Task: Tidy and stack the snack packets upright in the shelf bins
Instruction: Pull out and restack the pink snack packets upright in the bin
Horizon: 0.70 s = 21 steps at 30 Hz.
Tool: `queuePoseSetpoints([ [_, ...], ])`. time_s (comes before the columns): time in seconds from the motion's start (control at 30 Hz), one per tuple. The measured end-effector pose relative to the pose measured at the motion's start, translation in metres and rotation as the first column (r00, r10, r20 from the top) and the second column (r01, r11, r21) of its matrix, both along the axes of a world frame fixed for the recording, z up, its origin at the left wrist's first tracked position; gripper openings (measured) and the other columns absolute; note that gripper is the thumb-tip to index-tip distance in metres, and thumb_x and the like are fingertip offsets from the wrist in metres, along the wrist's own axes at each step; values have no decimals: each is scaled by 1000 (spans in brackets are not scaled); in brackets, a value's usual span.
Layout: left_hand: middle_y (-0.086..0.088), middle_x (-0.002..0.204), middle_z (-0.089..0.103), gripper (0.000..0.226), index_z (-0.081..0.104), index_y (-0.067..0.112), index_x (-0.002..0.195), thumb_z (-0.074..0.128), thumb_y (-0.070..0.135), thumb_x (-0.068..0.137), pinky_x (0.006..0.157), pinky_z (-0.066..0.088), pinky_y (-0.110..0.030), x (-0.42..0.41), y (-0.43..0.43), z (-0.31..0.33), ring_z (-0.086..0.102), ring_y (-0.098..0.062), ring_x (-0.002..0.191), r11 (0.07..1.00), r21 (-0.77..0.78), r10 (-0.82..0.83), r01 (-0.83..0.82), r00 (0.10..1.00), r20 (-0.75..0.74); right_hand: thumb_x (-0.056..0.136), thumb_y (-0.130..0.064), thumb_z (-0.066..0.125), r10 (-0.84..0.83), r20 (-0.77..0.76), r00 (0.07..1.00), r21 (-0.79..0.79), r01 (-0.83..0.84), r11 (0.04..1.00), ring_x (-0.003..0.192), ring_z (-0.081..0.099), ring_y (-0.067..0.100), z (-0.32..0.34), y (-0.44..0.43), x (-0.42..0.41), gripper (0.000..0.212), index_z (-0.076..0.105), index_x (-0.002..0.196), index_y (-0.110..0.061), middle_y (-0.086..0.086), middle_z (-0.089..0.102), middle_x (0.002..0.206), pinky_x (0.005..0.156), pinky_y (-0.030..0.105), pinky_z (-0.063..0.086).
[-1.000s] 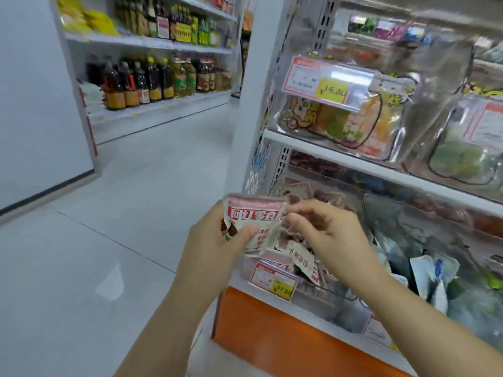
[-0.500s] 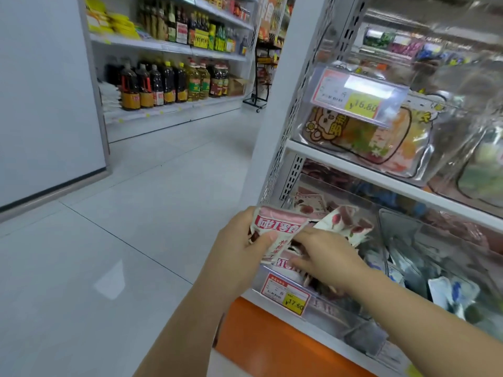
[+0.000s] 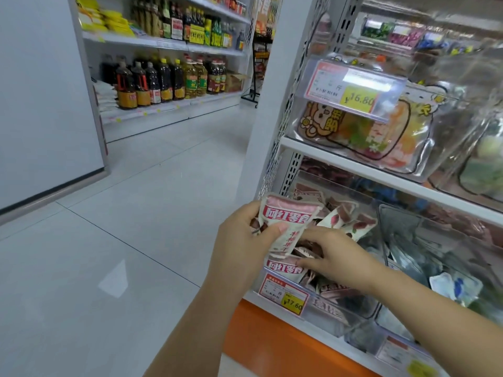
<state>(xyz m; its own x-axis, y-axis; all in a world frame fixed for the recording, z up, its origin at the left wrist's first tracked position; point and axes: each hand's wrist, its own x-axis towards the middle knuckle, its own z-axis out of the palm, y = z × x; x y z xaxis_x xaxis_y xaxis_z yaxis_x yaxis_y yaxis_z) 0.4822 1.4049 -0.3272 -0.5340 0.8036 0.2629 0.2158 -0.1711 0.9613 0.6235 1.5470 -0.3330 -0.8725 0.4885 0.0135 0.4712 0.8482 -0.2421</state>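
Fingers of the right hand (image 3: 334, 257), which a second earlier had pinched the top of the held packet (image 3: 285, 224), had dropped into the clear bin (image 3: 351, 312) at 4 o'clock of it, among the loose packets. The held packet stayed upright above the bin's left corner. Its red band carried white characters, 网红零食, as did a second packet (image 3: 283, 268) at the bin's front. A price tag (image 3: 283, 293) at 6 o'clock read 17.60; another tag (image 3: 353, 89) at 1 o'clock read 16.80. The left hand (image 3: 239, 240) gripped the held packet, thumb across its front. The right hand's fingertips touched the second packet; whether they pinched anything could not be told.
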Motion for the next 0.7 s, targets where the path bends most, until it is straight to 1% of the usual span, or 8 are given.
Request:
queuePoseSetpoints([
  [0.13, 16, 82, 71, 20, 65, 28, 95, 63, 9, 88, 56, 52, -15, 0, 1, 5, 66, 3, 74, 996, 64, 57, -66, 990, 132, 85, -38, 64, 35, -39, 999, 195, -26, 980, 104, 49, 8, 1, -19, 1, 24, 65, 107, -29, -14, 55, 108, 86, 28, 45],
  [0.23, 15, 77, 71, 16, 65, 24, 91, 61, 8, 89, 52, 51, -15, -3, -2, 8, 67, 0, 67, 989, 76, 104, -125, 967, 235, 87, -40, 59, 83, 5, 997, 256, -81, 963, 99, 49, 15, -1, -30, -12, 23, 68, 103, -25, -6, 54, 105, 80, 28, 41],
  [0.33, 12, 83, 73, 10, 66, 22, 93, 61, 13, 89, 52, 50, -13, -8, -6, 6, 69, -2, 72, 979, 78, 153, -186, 939, 309, 88, -35, 60, 62, 17, 998, 259, -64, 964, 92, 50, 16, 0, -34, -18, 18, 69, 90, -20, -5, 51, 96, 73, 26, 36],
  [0.43, 12, 83, 72, 6, 64, 25, 91, 59, 22, 91, 50, 47, -10, -17, -11, 3, 68, 1, 75, 968, 51, 214, -246, 914, 345, 86, -34, 64, -71, -163, 984, 138, 94, 986, 78, 50, 3, 11, -34, -6, 14, 69, 81, -22, -13, 51, 86, 68, 23, 44],
  [0.5, 11, 83, 71, 5, 62, 26, 91, 57, 29, 92, 49, 48, -13, -22, -12, 1, 68, 0, 75, 965, 16, 241, -261, 910, 338, 84, -30, 66, -185, -358, 915, 70, 225, 972, 71, 50, -3, 26, -37, 7, 11, 70, 76, -23, -14, 55, 79, 64, 16, 41],
  [0.57, 10, 83, 70, 9, 60, 26, 92, 55, 34, 92, 50, 50, -16, -23, -13, 0, 69, -1, 73, 968, -16, 245, -252, 922, 300, 83, -25, 67, -262, -498, 826, -1, 302, 953, 71, 54, -4, 41, -43, 18, 7, 69, 76, -27, -17, 61, 77, 64, 16, 40],
  [0.63, 9, 79, 67, 10, 58, 26, 92, 53, 34, 93, 47, 46, -11, -21, -15, 2, 66, 4, 68, 970, -30, 240, -240, 942, 236, 82, -21, 69, -295, -562, 773, -60, 317, 947, 66, 58, -4, 51, -50, 26, 11, 68, 80, -31, -22, 63, 74, 62, 12, 39],
  [0.7, 12, 81, 65, 9, 58, 25, 97, 53, 31, 93, 45, 44, -7, -15, -18, 5, 63, 9, 69, 975, -10, 222, -223, 962, 161, 80, -18, 70, -276, -588, 760, -39, 314, 949, 62, 56, -10, 55, -58, 34, 12, 71, 84, -29, -27, 60, 70, 59, 5, 39],
])
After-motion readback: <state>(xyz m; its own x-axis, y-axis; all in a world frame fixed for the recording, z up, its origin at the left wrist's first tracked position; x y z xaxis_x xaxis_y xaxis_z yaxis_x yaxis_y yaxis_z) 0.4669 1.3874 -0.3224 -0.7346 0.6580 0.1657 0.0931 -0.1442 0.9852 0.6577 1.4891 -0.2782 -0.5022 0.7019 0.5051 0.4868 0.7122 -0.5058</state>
